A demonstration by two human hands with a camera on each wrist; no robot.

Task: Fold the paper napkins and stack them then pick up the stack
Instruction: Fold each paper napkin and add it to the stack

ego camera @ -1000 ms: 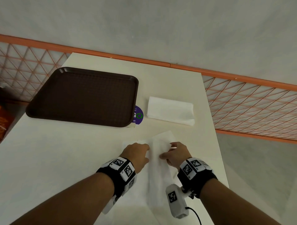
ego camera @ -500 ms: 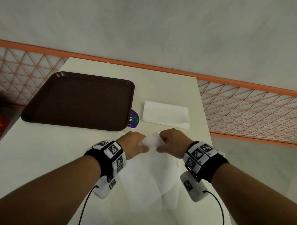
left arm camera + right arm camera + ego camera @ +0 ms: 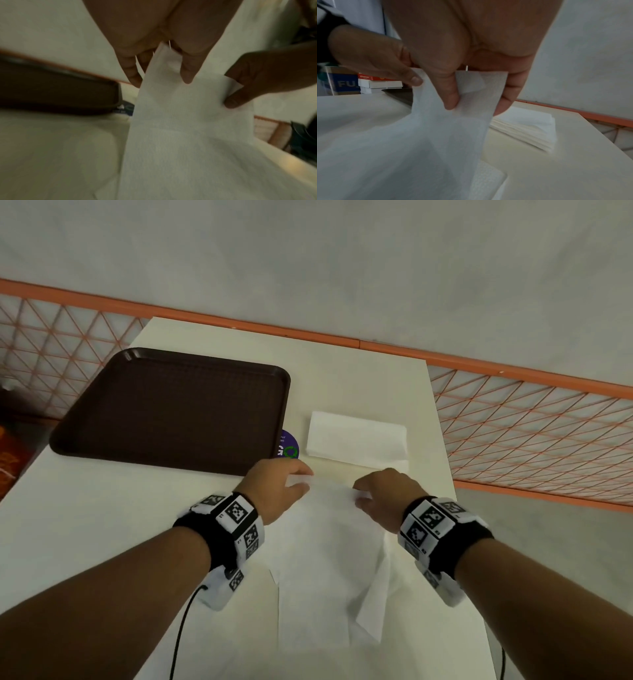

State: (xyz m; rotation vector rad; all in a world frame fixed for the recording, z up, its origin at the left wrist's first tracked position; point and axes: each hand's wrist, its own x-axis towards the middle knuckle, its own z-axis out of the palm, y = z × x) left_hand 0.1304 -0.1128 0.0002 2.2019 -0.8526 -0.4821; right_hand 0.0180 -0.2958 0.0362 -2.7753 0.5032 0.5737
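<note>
A thin white paper napkin hangs from both hands above the cream table, its lower part draped on the tabletop. My left hand pinches the napkin's top left corner between thumb and fingers. My right hand pinches the top right corner. The napkin spreads wide between the hands. Beyond them a stack of folded napkins lies flat on the table; the same stack shows in the right wrist view.
A dark brown tray sits at the back left, with a purple round sticker at its corner. The table's right edge runs close to my right hand. An orange lattice rail stands beyond the table.
The hands, close together on the bunched top edge half a second ago, have moved apart and away from me, spreading the napkin open between them.
</note>
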